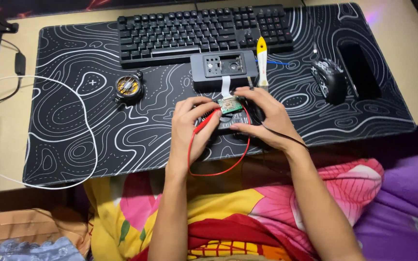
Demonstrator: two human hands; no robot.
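At the bottom of the frame a bright flowery cloth (pixel 228 212) covers the person's lap. Just above it, in the middle, the two hands sit close together. The left hand (pixel 189 128) is closed around a red probe (pixel 208 121) like a pen, and its tip points at a small green board (pixel 230 104). The right hand (pixel 262 116) curls over the board from the right and pins it down with its fingertips; a black wire (pixel 279 135) runs out from under it. A red wire (pixel 214 166) loops down below the hands.

A white flat strip (pixel 225 85) joins the board to a dark open box (pixel 223 67) just above it. Left of the box lies a round part with a yellow middle (pixel 128 86). Right of the box stands a small white and yellow tool (pixel 262 60). Further up is a black keyboard (pixel 204 29), and at the right a black mouse (pixel 329 79) and a dark phone (pixel 359 70). All of it rests on a black mat with white swirls (pixel 73 125).

The probe tip could slip and touch two spots at once, because the board is tiny. A tug could hurt the white strip.

The fingers hide most of the board, so the spot the tip touches is hard to see. The thing under the board is dark and unclear
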